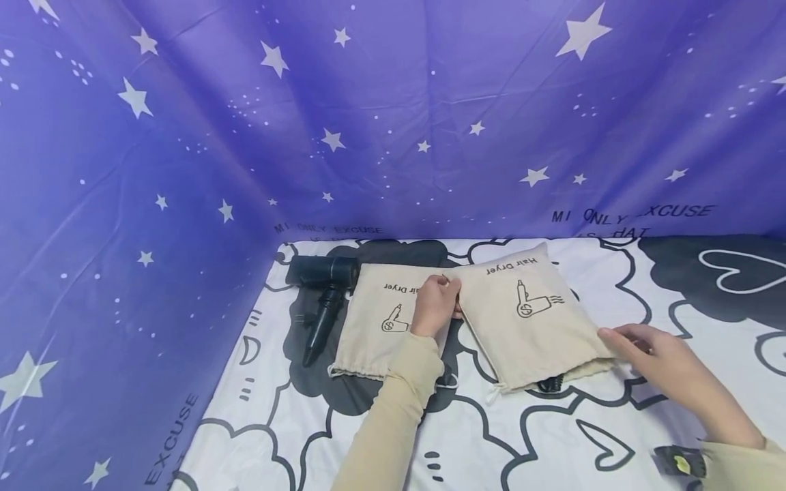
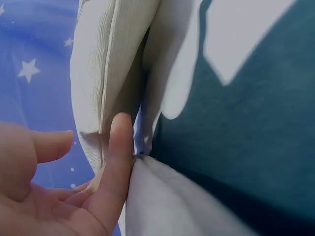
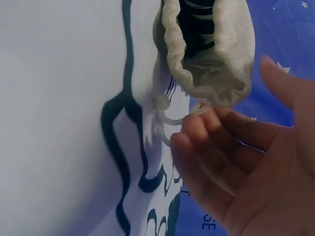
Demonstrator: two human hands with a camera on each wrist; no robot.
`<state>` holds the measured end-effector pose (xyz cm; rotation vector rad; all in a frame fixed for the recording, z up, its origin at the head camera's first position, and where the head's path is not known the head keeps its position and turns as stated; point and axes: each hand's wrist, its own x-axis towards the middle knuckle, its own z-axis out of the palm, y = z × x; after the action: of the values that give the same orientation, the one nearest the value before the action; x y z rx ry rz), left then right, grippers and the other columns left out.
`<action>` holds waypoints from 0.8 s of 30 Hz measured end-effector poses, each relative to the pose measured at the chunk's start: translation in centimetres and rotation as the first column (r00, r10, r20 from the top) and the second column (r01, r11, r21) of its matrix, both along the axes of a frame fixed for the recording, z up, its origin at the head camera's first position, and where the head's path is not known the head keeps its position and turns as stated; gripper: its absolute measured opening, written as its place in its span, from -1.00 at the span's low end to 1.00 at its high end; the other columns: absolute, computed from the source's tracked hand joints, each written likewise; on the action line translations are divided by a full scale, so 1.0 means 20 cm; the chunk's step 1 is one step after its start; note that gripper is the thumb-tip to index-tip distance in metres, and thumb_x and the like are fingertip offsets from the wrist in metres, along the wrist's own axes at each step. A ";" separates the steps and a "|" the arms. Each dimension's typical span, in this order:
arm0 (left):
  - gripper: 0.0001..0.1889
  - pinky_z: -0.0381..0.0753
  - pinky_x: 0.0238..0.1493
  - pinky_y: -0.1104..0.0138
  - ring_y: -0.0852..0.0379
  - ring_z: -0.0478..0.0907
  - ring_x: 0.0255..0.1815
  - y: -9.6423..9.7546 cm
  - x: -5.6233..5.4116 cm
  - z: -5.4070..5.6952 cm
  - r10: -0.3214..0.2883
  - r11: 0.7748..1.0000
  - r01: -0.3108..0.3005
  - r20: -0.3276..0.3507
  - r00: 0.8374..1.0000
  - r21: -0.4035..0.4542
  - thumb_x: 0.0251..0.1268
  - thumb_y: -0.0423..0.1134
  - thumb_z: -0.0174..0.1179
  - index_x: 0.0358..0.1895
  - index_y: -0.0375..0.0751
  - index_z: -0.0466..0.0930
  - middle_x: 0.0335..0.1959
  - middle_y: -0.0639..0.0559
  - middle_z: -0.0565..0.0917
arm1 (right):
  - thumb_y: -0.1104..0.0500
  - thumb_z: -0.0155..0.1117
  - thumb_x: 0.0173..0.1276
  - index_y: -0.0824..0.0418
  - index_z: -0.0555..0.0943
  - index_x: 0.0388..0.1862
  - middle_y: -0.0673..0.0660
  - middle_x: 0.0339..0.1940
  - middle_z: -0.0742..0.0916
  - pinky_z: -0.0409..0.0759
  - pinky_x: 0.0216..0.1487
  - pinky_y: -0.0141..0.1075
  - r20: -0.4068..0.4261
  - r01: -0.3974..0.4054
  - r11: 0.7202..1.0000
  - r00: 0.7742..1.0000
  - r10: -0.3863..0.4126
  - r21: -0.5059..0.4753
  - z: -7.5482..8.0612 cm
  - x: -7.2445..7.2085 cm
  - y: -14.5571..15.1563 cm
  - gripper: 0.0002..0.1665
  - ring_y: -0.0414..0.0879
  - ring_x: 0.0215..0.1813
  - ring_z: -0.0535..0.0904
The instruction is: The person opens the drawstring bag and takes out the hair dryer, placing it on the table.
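A cream drawstring bag (image 1: 516, 334) printed "Hair Dryer" lies tilted on the patterned cloth, its mouth toward me. Inside that gathered mouth a black ribbed thing (image 3: 197, 24) shows, most of it hidden by fabric. My left hand (image 1: 437, 305) is at the bag's far left corner; in the left wrist view its fingers extend along the fabric, thumb apart. At the near right corner, my right hand (image 1: 660, 358) touches the bag's edge with fingers loosely bent beside the white drawstring (image 3: 170, 120), thumb apart. A second matching bag (image 1: 365, 341) lies flat to the left, partly beneath my left wrist.
A black hair dryer (image 1: 322, 273) lies left of the second bag, its handle toward me. A small black object with a yellow-green patch (image 1: 681, 464) is by my right sleeve. Purple star-printed curtain (image 1: 393, 123) stands behind and along the left of the patterned cloth (image 1: 295, 436).
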<state>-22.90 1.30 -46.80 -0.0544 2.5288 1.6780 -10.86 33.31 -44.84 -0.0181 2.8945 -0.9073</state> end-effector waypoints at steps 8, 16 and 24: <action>-0.66 0.55 -0.56 0.47 0.25 0.53 -0.74 0.00 -0.07 0.00 0.089 0.991 -0.089 0.009 0.996 0.097 0.50 -0.14 0.06 0.07 -0.37 0.55 -0.54 -0.09 0.73 | -0.11 0.18 0.47 0.46 0.61 0.01 0.28 -0.26 0.76 0.58 -0.21 0.04 0.000 -0.052 0.998 0.999 0.052 0.042 -0.02 -0.04 -0.04 -0.40 0.12 -0.23 0.65; -0.76 0.42 -0.66 0.54 0.24 0.58 -0.71 -0.01 -0.09 -0.02 0.122 0.983 -0.118 -0.024 0.992 0.144 0.43 -0.21 0.12 -0.10 -0.33 0.65 -0.51 -0.14 0.75 | 0.05 0.28 0.42 0.33 0.66 -0.12 0.11 -0.44 0.69 0.38 -0.44 -0.29 -0.155 -0.035 0.999 0.987 0.038 0.023 0.02 -0.03 -0.04 -0.67 -0.21 -0.42 0.46; -0.80 0.51 -0.64 0.49 0.21 0.64 -0.65 -0.05 -0.05 0.02 0.100 0.981 -0.095 -0.017 0.995 0.170 0.46 -0.29 0.07 -0.11 -0.37 0.61 -0.45 -0.12 0.76 | 0.08 0.31 0.39 0.39 0.65 -0.07 0.17 -0.47 0.68 0.38 -0.44 -0.24 -0.224 -0.014 0.999 0.974 0.023 0.042 0.04 -0.04 -0.01 -0.63 -0.18 -0.46 0.45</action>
<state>-24.00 0.24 -46.42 -0.1466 2.4271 1.9358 -11.73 33.07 -44.12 -0.1537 3.1135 -0.8969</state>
